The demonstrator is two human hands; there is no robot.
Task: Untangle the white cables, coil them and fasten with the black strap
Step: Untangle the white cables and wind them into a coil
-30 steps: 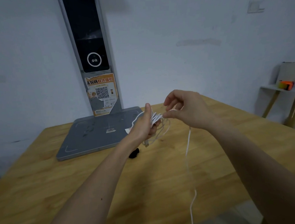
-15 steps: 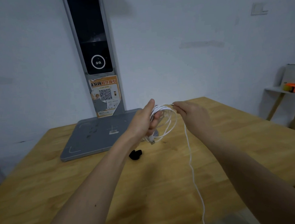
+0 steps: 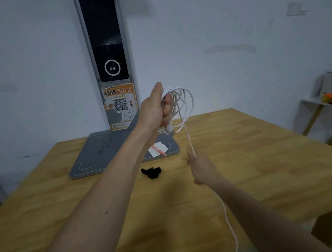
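White cable (image 3: 181,104) coiled in raised left hand (image 3: 155,109), right hand (image 3: 201,169) pinching strand

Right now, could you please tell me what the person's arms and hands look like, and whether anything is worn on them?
Both forearms are bare up to the bottom edge of the picture: no sleeves, gloves, watch or bracelets show. The left hand and right hand show no rings that I can make out. A small dark spot marks the left forearm.
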